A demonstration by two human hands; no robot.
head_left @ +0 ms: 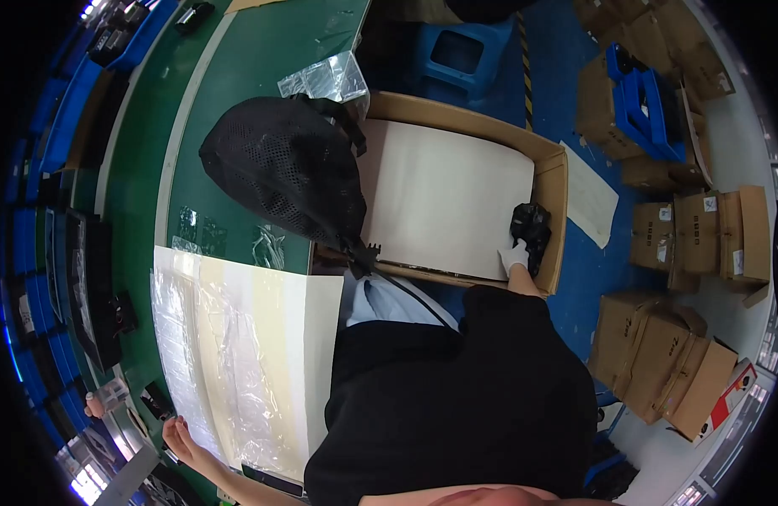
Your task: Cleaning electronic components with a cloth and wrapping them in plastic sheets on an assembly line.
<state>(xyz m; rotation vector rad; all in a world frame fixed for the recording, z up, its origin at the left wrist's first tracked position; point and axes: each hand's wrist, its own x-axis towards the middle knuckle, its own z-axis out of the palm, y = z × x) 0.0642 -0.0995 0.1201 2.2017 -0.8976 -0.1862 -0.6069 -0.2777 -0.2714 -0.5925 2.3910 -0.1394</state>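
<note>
My right hand, in a white glove, reaches into an open cardboard box and grips a black plastic bag. The bag lies crumpled at the box's right end, on a flat white sheet that covers most of the inside. At the lower left, my bare left hand is beside the edge of pale sheets covered with clear plastic film. Its fingers are partly bent and apart, and I see nothing in them. A small dark item lies just beyond the fingertips.
A black mesh item with straps overlaps the green table and the box's left end. Clear plastic film lies behind it. A blue stool stands beyond the box. Stacked cartons and blue bins line the right side.
</note>
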